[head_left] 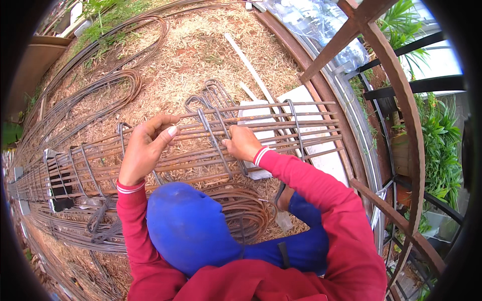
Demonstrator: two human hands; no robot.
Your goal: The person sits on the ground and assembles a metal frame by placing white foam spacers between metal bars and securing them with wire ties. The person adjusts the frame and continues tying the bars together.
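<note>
A long cage of rusty steel bars (301, 131) lies across the ground in front of me, its lengthwise bars ringed by several grey bent stirrups. My left hand (145, 148) rests on the top bars, fingers curled over one of them near a stirrup (212, 138). My right hand (243, 143) is closed on that same stirrup where it crosses the bars. Both arms wear red sleeves with white-striped cuffs. My blue-clad knees (188, 226) sit below the cage.
A coil of thin rusty wire (246, 205) lies by my knee. Loose stirrups (216, 93) lie beyond the cage. White slabs (306, 98) sit under its right end. Curved bars (100, 90) lie on dry mulch; a rusty metal frame (396, 85) and plants stand to the right.
</note>
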